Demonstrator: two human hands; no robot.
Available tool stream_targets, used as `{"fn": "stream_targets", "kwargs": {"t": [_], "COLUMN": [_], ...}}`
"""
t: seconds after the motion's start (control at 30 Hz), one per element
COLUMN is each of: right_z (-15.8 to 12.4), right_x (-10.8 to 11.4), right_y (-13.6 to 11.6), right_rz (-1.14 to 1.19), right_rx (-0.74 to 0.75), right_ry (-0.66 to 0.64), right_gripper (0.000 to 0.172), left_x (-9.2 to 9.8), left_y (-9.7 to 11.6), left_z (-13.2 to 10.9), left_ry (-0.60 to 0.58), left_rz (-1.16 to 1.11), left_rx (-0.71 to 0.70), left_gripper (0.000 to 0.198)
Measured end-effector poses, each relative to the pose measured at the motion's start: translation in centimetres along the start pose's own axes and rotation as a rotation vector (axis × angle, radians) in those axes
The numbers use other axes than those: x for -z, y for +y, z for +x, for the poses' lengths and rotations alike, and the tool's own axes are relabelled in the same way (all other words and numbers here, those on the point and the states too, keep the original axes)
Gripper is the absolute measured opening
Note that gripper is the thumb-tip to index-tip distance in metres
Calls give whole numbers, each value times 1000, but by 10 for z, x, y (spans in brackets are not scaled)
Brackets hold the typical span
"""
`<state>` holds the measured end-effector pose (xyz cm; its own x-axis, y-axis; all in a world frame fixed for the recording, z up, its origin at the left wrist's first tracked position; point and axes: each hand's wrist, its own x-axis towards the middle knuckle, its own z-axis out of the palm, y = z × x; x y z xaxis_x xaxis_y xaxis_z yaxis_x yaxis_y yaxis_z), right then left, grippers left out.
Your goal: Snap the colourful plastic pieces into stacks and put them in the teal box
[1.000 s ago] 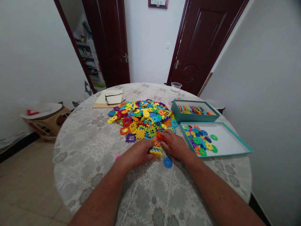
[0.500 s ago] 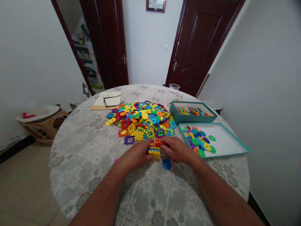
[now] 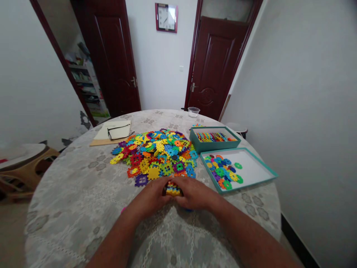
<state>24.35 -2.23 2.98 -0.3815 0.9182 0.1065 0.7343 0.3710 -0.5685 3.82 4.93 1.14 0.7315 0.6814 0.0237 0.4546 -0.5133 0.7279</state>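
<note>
Gripped from 2 sides, a small stack of notched pieces (image 3: 173,191) is held by the left hand (image 3: 156,197) and the right hand (image 3: 192,192), both closed around it, just near of the pile. A yellow near face is shown between the thumbs; the far side is hidden by fingers. If the stack were squeezed unevenly, it could be buckled and loose layers shed onto the cloth. Below the right hand, a blue piece (image 3: 189,210) is mostly covered and could be nudged or trapped by the palm. Beside the left forearm, a pink piece (image 3: 123,210) could be swept aside by the wrist. Were the knuckles pushed far, the purple square (image 3: 141,180) and the loose pile (image 3: 156,149) might be disturbed.

On the right, reach is bounded by the teal-rimmed tray (image 3: 253,167) and, beyond it, the teal box (image 3: 217,146). More room for the elbows is given to the left, where patterned cloth (image 3: 72,190) is seen out to the table's rounded edge. At far left, glasses (image 3: 108,134) are rested on paper (image 3: 119,128), well apart from the hands.
</note>
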Motion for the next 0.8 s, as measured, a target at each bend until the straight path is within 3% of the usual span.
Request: {"fn": "stream_targets", "kwargs": {"t": [0.1,0.2,0.3,0.4,0.47,0.57,0.8], "right_z": [-5,-11,-10,-1,6,13,2], "right_x": [21,62,112,158,182,205,212], "right_y": [3,17,48,91,118,147,167], "right_rz": [-28,-42,-153,-350,-484,-614,-667], "right_rx": [-71,-197,-271,-377,-496,-612,-654], "right_ry": [25,181,450,593,569,429,373], "right_gripper": [44,36,40,41,42,43,38], "left_x": [1,2,1,-1,-2,-4,-4], "left_y": [4,6,6,2,-1,-4,-3], "left_z": [0,-1,-1,1,2,2,2], "left_ry": [1,46,57,48,50,45,31], "left_rz": [-42,-6,97,161,170,172,167], "left_rx": [29,22,31,38,26,22,28], "left_gripper": [56,59,50,42,41,42,41]}}
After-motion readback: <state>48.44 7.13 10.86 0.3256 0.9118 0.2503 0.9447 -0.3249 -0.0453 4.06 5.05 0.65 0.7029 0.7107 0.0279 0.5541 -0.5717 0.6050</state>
